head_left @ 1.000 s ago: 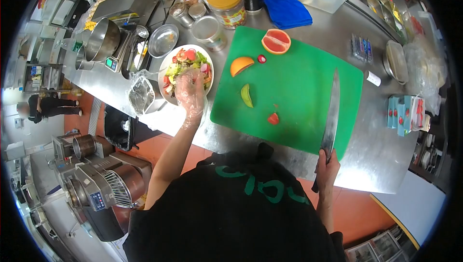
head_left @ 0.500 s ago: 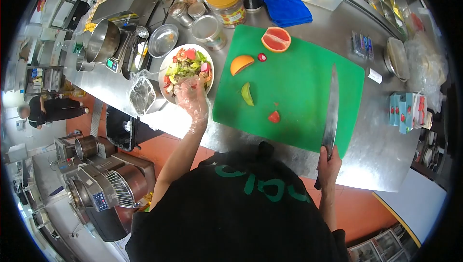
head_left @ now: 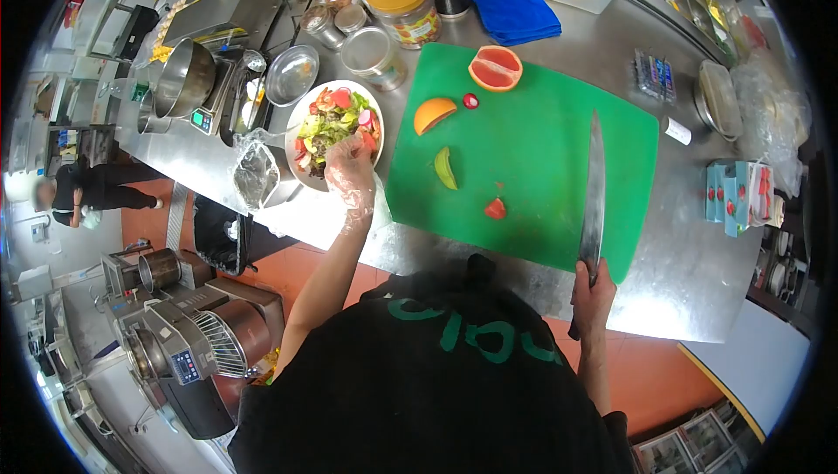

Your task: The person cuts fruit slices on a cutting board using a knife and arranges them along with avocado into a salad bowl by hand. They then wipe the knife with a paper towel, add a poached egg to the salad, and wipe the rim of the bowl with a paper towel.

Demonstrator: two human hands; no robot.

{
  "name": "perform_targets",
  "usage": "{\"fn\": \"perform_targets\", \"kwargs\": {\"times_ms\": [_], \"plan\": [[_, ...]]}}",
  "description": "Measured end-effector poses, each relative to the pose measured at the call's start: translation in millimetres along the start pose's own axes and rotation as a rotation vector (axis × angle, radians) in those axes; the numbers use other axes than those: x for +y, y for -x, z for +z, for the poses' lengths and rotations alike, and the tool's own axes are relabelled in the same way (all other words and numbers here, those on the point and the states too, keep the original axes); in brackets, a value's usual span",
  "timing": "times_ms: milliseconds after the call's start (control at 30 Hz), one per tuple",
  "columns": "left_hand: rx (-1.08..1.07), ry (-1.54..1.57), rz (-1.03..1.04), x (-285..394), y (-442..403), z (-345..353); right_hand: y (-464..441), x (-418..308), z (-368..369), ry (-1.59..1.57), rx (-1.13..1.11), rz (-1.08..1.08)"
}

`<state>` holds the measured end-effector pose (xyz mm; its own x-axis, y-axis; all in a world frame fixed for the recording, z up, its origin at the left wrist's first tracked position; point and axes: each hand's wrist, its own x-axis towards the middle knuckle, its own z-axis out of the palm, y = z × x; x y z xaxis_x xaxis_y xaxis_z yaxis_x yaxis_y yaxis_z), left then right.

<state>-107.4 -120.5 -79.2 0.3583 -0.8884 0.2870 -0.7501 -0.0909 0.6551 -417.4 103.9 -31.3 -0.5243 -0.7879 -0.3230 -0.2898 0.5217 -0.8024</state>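
My left hand (head_left: 350, 177), in a clear plastic glove, reaches over the near right rim of a white bowl (head_left: 291, 129). Its fingers are curled together at the salad (head_left: 327, 125) of green leaves and red pieces; what they hold, if anything, is hidden. My bare right hand (head_left: 594, 295) grips the handle of a long kitchen knife (head_left: 594, 195), whose blade lies along the right side of a green cutting board (head_left: 532, 151). On the board are a grapefruit half (head_left: 496, 69), a grapefruit wedge (head_left: 434, 115), a radish piece (head_left: 470, 100), an avocado slice (head_left: 445, 168) and a small red piece (head_left: 495, 208).
Jars (head_left: 401, 3) and a blue cloth (head_left: 515, 13) stand behind the board. A metal bowl (head_left: 185, 77) sits on a scale at the left. Strawberry-printed boxes (head_left: 738, 197) are at the right edge. Another person (head_left: 78, 190) stands far left.
My left hand has shifted right and slightly down within the bowl, uncovering more salad. My right hand and the knife have barely moved. The camera view has shifted a little.
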Motion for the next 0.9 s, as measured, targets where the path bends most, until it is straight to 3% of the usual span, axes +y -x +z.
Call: {"fn": "perform_targets", "kwargs": {"times_ms": [67,133,167,200,300,367,467,533,567,633,733,833,900], "plan": [[-0.064,-0.004,0.016,10,0,-5,0,4,0,-0.018,-0.001,0.019],[0.034,-0.068,0.213,16,2,-8,1,7,-2,-0.034,-0.002,0.042],[0.03,-0.065,0.213,34,4,-18,1,6,-2,-0.027,0.005,0.03],[0.003,-0.007,0.438,60,11,-36,2,6,-2,-0.019,0.009,0.019],[-0.648,-0.063,0.543,78,68,-20,2,5,1,0.021,0.005,0.013],[-0.589,0.163,0.727,76,106,-4,1,5,4,0.026,-0.021,-0.001],[-0.656,0.078,0.759,69,124,28,4,5,2,0.026,-0.026,-0.01],[-0.813,-0.104,0.686,66,131,38,6,6,2,0.021,-0.025,-0.013],[-0.806,-0.103,0.68,63,130,36,6,7,2,0.026,-0.022,-0.015],[-0.6,0.23,0.625,55,125,30,4,3,3,0.031,-0.02,-0.023],[-0.531,0.254,0.482,43,127,23,6,0,7,0.035,-0.037,-0.016],[-0.386,0.267,0.59,52,125,22,4,1,9,0.033,-0.057,-0.026],[-0.501,0.222,0.603,51,125,20,3,2,11,0.027,-0.068,-0.033]]}}
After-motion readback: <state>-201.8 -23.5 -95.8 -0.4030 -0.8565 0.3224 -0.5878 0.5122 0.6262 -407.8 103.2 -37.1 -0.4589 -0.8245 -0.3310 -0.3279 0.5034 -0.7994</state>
